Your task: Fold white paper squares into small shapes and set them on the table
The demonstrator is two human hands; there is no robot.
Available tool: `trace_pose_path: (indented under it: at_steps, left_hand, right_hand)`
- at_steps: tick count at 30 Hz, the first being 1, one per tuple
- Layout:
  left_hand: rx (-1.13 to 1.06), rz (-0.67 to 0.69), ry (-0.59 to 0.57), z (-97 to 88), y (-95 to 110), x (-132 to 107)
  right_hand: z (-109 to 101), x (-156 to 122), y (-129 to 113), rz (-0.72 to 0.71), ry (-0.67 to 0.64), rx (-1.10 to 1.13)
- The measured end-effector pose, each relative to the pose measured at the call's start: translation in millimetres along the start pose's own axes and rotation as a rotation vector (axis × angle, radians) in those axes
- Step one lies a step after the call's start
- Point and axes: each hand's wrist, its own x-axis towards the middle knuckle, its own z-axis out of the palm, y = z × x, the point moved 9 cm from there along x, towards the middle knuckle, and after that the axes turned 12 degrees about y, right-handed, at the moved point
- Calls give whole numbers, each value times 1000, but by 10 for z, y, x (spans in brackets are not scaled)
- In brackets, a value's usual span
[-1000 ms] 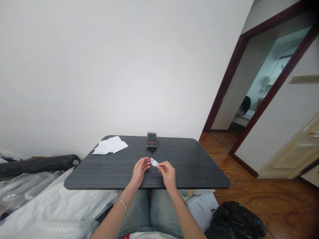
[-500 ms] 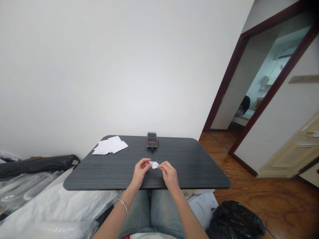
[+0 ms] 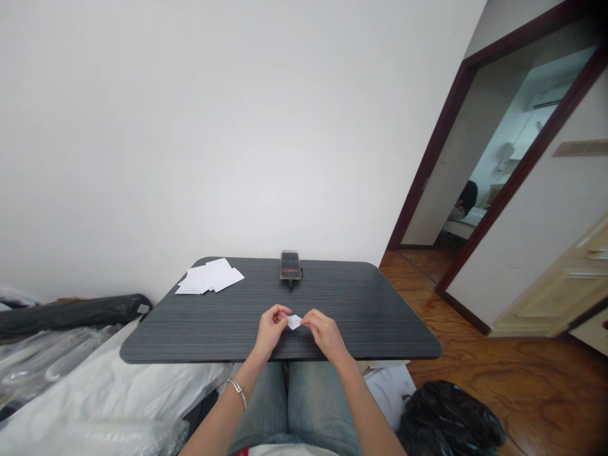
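A small folded piece of white paper [image 3: 294,322] is between my two hands, just above the near part of the dark table [image 3: 361,316]. My left hand [image 3: 272,326] pinches its left corner with thumb and fingers. At the opposite corner, the fingertips of my right hand [image 3: 323,328] are closed on the paper. Its exact folds are too small to make out. Several loose sheets of white paper [image 3: 209,277] lie overlapping at the table's far left.
A phone-like device [image 3: 290,266] with a cable stands at the table's back edge, near the wall. Plastic-wrapped goods [image 3: 57,361] lie to the left. A black plastic bag [image 3: 446,418] and a white paper bag [image 3: 392,386] are on the floor at right. Through the doorway a person [image 3: 468,197] is partly visible.
The folded paper has come slightly nearer to me and shows a different, more diamond-like outline. Both hands have shifted a little with it, still pinching its two sides.
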Motion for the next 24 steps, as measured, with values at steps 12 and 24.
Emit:
trace_pose_path:
  at_steps: [12,24]
  left_hand:
    - [-50,-14,20,-24,70,-20]
    - [-50,-76,9,-26,19,-11]
  right_hand:
    - [-141,67,241,79,41,-51]
    - [-1383,211,1974,457,127,-218]
